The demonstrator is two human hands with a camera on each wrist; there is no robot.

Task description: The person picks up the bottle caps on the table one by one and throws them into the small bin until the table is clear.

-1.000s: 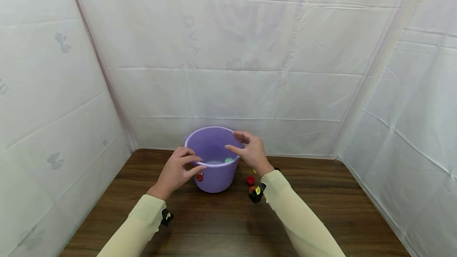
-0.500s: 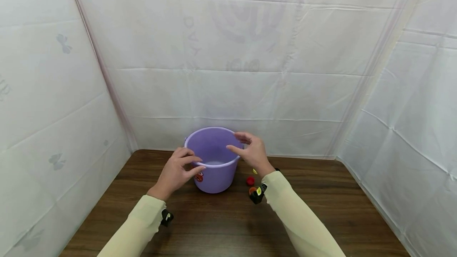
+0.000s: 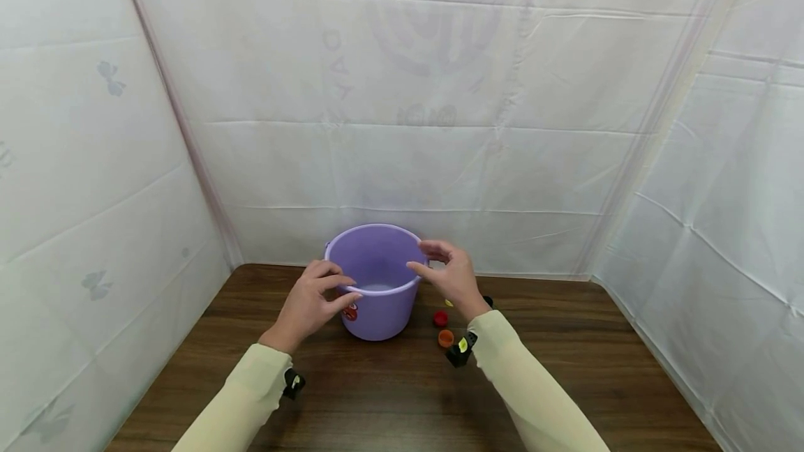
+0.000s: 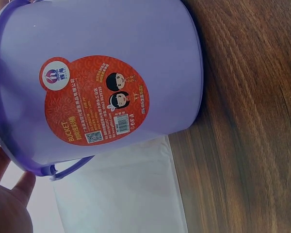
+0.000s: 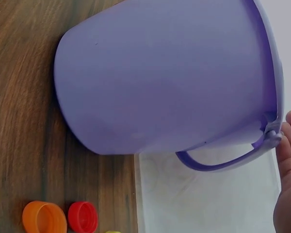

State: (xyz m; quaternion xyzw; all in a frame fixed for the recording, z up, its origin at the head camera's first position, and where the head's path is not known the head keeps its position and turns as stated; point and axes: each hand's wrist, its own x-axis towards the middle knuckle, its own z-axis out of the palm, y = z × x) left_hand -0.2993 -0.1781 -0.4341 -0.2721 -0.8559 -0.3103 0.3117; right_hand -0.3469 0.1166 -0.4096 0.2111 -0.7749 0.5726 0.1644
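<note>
The purple bucket [image 3: 379, 316] was stood upright on the dark wooden tabletop [image 3: 352, 403], toward its far edge and just in front of the white cloth [image 3: 402, 68] hung behind. At the bucket's near left, the rim was pinched between the thumb and fingers of the left hand [image 3: 310, 303]. At the right of the rim, the right hand [image 3: 456, 280] was held with its grip spread, thumb and fingers well apart and nothing clasped. In the right wrist view, a finger was seen right by the joint of the handle [image 5: 218, 164]; whether the joint was touched could not be told. The handle was hung down at the far side of the bucket.

A red label [image 4: 97, 102], printed with the word BUCKET, was stuck on the bucket's left side. To the right of the bucket, three small pieces were laid on the tabletop: an orange cap [image 3: 446, 338] nearest, a red cap [image 3: 440, 319] just beyond it, and a yellow piece [image 3: 449, 303] farthest, partly hidden by the right wrist. Both arms were covered by pale sleeves [image 3: 527, 382], and black devices [image 3: 293, 383] were worn at the wrists.
</note>
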